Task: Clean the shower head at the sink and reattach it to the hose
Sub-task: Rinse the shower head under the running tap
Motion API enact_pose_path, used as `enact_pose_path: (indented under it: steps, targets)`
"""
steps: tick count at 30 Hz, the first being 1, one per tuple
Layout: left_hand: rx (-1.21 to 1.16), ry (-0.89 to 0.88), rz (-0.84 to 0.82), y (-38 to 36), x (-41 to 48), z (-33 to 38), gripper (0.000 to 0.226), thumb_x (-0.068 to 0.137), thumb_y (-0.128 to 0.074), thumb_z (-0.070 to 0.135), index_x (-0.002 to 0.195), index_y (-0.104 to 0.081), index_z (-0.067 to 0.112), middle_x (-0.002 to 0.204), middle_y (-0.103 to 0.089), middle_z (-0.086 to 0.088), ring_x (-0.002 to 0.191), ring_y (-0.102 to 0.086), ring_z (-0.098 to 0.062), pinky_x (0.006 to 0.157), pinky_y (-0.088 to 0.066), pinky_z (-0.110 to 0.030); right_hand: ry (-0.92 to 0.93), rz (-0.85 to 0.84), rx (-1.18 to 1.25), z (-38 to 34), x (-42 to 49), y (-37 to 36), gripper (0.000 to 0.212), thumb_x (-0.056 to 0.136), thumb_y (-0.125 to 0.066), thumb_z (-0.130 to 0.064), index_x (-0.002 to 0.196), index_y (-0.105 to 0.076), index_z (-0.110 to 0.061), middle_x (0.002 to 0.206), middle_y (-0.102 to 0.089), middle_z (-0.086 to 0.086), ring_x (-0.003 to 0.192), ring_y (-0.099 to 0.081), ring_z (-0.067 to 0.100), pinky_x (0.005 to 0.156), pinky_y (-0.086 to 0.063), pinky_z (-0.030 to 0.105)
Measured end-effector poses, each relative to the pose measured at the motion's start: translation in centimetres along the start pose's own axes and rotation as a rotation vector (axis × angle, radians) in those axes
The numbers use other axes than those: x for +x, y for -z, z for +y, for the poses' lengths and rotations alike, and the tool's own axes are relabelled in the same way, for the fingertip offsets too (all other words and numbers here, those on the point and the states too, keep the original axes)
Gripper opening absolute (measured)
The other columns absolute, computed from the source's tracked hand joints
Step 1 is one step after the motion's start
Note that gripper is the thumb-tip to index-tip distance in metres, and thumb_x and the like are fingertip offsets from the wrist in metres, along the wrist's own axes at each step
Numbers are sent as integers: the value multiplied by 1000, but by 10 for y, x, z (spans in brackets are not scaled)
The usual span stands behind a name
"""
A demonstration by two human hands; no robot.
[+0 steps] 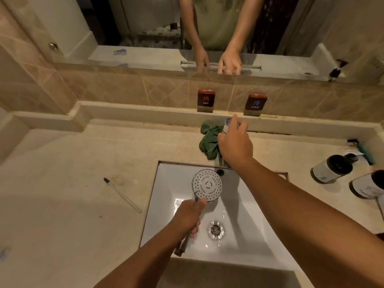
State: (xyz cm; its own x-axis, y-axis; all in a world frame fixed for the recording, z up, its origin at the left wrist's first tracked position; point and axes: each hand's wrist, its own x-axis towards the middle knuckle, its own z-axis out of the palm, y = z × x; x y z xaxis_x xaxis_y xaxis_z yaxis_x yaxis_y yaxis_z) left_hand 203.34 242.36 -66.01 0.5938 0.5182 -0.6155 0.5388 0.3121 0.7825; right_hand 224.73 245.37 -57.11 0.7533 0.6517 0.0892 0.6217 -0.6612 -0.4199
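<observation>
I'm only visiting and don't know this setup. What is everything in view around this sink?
shower head: one, chrome with white spray face, over the sink
sink: one, white, set in the beige counter
drain: one, silver, basin bottom
tap: one, chrome, behind the sink, mostly hidden
cloth: one, green, counter left of the tap
toothbrush: one, white handle, dark bristles, counter left of the sink
bottles: two, dark with white labels, counter far right
razor: one, teal handle, back right
HOT and COLD signs: two, dark, on the ledge
mirror: one, above the tiles
left hand: grips the shower head's handle
right hand: grips the tap
</observation>
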Motion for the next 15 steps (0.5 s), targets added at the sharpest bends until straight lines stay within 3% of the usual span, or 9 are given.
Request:
enact_pose_path:
  steps: [3, 7, 11, 13, 15]
  targets:
    - [-41, -27, 14, 8, -12, 14, 40, 101, -48, 46, 83, -51, 10, 52, -52, -5, 35, -45, -16, 40, -41, -23, 39, -23, -1, 10, -25, 3, 76, 97, -51, -36, 156, -11, -10, 156, -23, 17, 135, -34, 37, 105, -40, 47]
    - [-68, -106, 40, 18, -28, 33, 34, 102, -47, 45, 97, -52, 12, 56, -53, -9, 38, -44, -16, 40, -40, -25, 16, -43, 142, 20, -74, 1, 83, 96, -56, -34, 156, -5, -7, 163, -10, 16, 147, -17, 35, 116, -28, 45]
    - [104, -236, 160, 24, -36, 53, 35, 103, -47, 42, 110, -56, 9, 56, -56, -7, 40, -48, -16, 44, -43, -31, -100, -130, 404, 29, -130, -13, 77, 95, -60, -27, 154, -13, -8, 160, -12, 10, 138, -36, 27, 104, -41, 31]
    - [222, -269, 228, 26, -39, 63, 35, 102, -47, 40, 105, -57, 7, 62, -59, -8, 45, -52, -16, 46, -47, -32, -154, -288, 453, 30, -144, -19, 59, 97, -56, -29, 147, -30, -12, 151, -30, 11, 127, -47, 22, 95, -44, 27]
    - [264, -315, 257, 27, -43, 70, 34, 102, -47, 39, 99, -57, 6, 64, -59, -8, 45, -52, -14, 44, -46, -30, -246, -503, 594, 26, -149, -18, 41, 98, -53, -32, 134, -50, -14, 136, -52, 7, 118, -56, 24, 97, -49, 35]
